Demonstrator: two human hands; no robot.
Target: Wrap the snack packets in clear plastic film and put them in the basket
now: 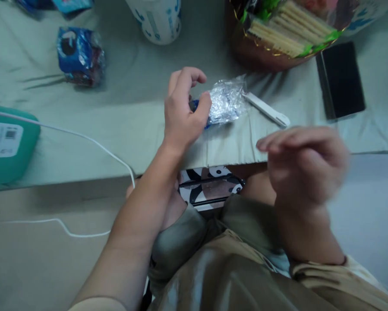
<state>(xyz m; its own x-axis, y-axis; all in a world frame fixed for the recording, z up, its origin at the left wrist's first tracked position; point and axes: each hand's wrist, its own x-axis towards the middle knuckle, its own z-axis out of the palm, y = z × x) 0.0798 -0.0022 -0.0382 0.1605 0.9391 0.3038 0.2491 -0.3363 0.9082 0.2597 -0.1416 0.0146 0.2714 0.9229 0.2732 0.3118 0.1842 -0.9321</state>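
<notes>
My left hand (185, 106) is over the table, its fingers curved and its thumb apart from the index finger. The thumb overlaps the left end of a crinkled, clear-and-silver plastic wrapper (228, 101) with blue parts; whether it presses on it I cannot tell. A slim white tool (268, 110) with a slot near one end lies against the wrapper's right side. My right hand (307, 166), blurred by motion, is raised near the table's front edge below the white tool. Its fingers stretch leftward, and nothing shows in them.
A brown bowl (261, 56) of packaged snacks stands at the back right, beside a black box (342, 82). Behind are a white-and-blue paper cup (161, 21) and a blue snack packet (79, 56). A green container (11, 147) and a white cable (93, 140) are at left.
</notes>
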